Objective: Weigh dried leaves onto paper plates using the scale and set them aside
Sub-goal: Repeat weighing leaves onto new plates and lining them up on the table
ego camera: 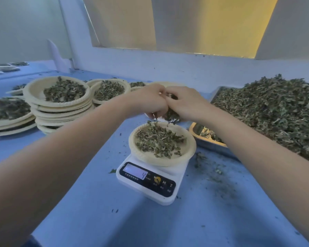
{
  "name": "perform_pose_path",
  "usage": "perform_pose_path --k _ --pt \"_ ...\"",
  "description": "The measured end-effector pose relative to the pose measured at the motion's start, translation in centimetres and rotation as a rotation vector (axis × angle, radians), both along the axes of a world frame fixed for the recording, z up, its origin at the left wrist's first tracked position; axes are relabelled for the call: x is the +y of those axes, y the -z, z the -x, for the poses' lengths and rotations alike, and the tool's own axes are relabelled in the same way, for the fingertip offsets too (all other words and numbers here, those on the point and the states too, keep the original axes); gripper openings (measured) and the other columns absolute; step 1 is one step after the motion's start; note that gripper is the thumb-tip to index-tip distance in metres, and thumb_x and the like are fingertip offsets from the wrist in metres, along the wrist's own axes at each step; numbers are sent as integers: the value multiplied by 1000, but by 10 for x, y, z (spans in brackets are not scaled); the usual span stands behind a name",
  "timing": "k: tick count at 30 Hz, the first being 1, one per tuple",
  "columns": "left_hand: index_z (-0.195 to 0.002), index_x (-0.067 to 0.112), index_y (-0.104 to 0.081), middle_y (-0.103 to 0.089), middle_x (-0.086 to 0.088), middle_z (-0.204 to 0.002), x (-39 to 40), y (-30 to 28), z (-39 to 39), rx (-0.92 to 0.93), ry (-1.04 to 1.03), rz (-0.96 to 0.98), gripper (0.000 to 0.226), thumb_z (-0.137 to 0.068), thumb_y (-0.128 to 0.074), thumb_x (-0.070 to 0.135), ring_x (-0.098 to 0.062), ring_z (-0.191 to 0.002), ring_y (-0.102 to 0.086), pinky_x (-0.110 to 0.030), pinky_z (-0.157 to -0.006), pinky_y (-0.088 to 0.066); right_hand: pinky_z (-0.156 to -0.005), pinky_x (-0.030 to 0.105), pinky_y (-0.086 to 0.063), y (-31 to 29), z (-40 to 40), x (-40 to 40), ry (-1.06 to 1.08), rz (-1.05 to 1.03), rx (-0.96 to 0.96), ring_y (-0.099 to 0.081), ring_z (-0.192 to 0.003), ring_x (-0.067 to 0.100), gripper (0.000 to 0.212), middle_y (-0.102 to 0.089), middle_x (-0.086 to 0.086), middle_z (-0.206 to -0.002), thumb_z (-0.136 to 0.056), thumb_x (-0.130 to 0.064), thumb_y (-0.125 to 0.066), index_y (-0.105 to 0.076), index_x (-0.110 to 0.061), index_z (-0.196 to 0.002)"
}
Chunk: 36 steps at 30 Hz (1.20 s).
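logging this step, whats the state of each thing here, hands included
left hand: above the scale plate, fingers curled on a clump of leaves
right hand: touching the left, gripping the same clump
clump of leaves: held, bits hanging
scale: on, display lit
plate on scale: partly filled
metal tray: heaped with leaves
stacked plates: filled, set aside

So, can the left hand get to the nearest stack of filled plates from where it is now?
Probably yes. The left hand is above the plate on the scale, busy with a clump of leaves shared with the right hand. The stack of filled plates sits to its left with nothing standing between.
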State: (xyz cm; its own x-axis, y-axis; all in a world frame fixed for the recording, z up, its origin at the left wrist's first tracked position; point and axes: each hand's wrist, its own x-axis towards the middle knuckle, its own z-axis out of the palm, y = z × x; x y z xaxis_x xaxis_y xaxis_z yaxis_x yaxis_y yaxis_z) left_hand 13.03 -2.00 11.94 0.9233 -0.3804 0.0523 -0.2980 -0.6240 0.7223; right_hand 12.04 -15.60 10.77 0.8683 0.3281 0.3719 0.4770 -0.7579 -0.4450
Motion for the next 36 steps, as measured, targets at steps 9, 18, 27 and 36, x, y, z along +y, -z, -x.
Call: perform_pose_path --k 9,18,27,36 --pt "-92 25 -59 -59 3 -92 37 5 4 73 24 -65 25 -77 -60 4 -13 -87 -60 -29 -71 -55 -55 32 -58 3 -3 5 27 36 100 -66 -53 10 43 -70 6 -88 -89 -63 -45 -71 -29 -90" --pt "-113 16 -61 -61 0 -81 34 15 5 -24 -40 -22 32 -83 -54 6 -11 -79 -58 -30 -72 -54 -45 18 -49 17 -1 1 25 20 97 -66 -53 11 27 -69 -8 -77 -90 -49 -52 -70 -31 -83" --pt "-109 13 -63 -66 -2 -89 31 27 9 -19 -46 76 31 -82 -52 3 -12 -79 -57 -25 -70 -49 -42 14 -46 24 -1 6 -7 23 89 -62 -47 6 25 -69 -11 -65 -92 -37 -52 -70 -28 -78" --pt "-94 18 -67 -65 3 -80 26 33 5 -56 -42 131 22 -82 -55 4 -8 -71 -57 -14 -59 -47 -47 7 -40 27 -1 -2 2 17 110 -58 -49 -1 22 -64 -16 -58 -92 -38 -53 -69 -28 -81"
